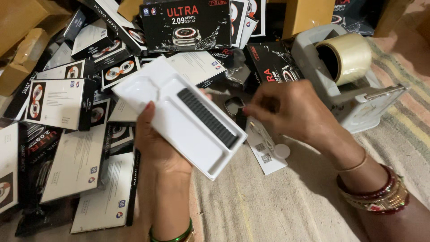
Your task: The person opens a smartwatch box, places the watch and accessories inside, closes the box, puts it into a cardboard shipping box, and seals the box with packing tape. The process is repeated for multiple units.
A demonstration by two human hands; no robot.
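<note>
White plastic tray (179, 116), tilted and held from beneath in the left hand (156, 143), whose fingers are wrapped round its near edge, carries a dark ribbed strap (207, 117) in its long slot. Right hand (291, 112) hovers just beside the tray with fingertips pinched; whether it holds anything cannot be told. Watch boxes (67, 103) crowd the striped mat's (277, 201) left edge, and a tape dispenser (349, 85) sits at its far right corner.

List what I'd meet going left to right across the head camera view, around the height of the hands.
Heap of black and white boxes → left hand → white plastic tray with a dark strap → right hand → grey tape dispenser with its roll of clear tape.
</note>
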